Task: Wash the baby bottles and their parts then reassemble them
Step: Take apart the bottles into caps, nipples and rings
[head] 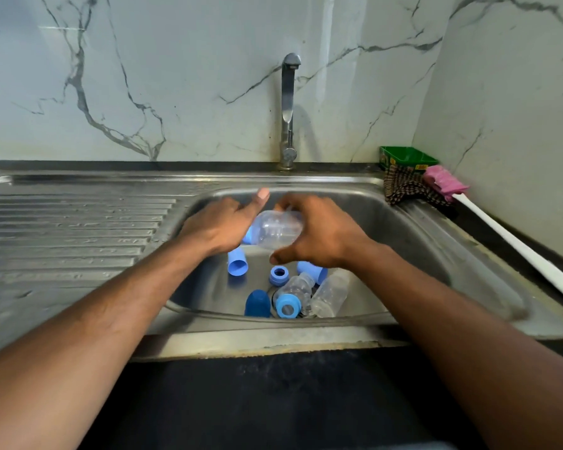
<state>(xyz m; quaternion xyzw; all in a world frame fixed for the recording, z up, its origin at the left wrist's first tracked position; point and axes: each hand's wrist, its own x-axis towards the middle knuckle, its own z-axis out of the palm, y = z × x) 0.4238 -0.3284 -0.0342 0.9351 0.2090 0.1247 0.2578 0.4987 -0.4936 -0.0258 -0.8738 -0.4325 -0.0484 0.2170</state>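
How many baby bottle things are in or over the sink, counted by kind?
Clear bottles: 3, one held, two lying in the sink
Blue caps: 3
Blue collar rings visible: 3
Total: 9

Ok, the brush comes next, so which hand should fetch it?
Probably the right hand: the brush lies on the counter on its side. The left hand can keep its grip on the bottle.
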